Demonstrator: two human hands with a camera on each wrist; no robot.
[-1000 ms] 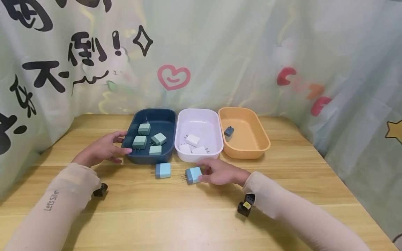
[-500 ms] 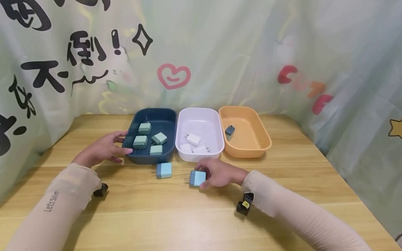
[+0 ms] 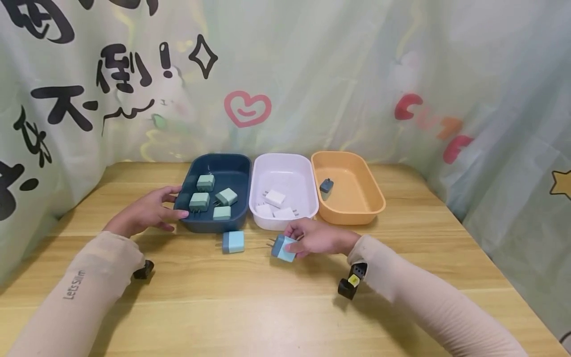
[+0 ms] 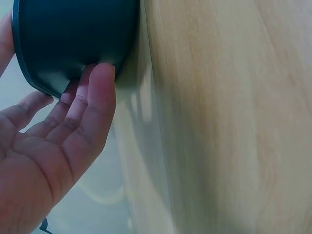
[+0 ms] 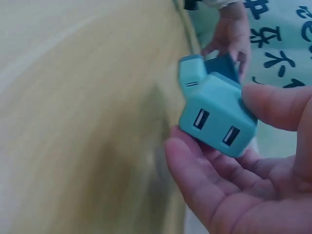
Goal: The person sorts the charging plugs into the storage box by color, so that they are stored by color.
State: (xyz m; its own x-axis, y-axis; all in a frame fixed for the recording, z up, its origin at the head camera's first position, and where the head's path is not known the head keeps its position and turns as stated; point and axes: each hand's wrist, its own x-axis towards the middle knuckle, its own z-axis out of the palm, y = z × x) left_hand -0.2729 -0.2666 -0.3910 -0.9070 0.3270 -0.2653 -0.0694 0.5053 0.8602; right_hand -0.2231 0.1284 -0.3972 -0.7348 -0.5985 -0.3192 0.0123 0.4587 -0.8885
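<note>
My right hand (image 3: 318,237) pinches a light-blue and slate-blue USB charger (image 3: 284,249) between thumb and fingers, above the table. Its prongs point left in the head view; two USB ports face the right wrist camera (image 5: 217,122). A similar charger (image 3: 233,242) lies on the table to its left. My left hand (image 3: 144,210) rests against the left side of the dark blue bin (image 3: 214,227), its fingers fairly extended. In the left wrist view, fingertips touch the outer wall of the bin (image 4: 73,34). Several green chargers (image 3: 199,202) lie inside that bin.
Right of the dark bin stands a white bin (image 3: 285,168) with several white chargers (image 3: 274,198). Beside it, an orange bin (image 3: 357,188) holds one dark grey charger (image 3: 326,186). A printed curtain (image 3: 312,74) hangs behind the wooden table (image 3: 250,307).
My right hand has drawn the charger slightly right and lifted it off the table, tilting it. My left hand stays against the dark bin.
</note>
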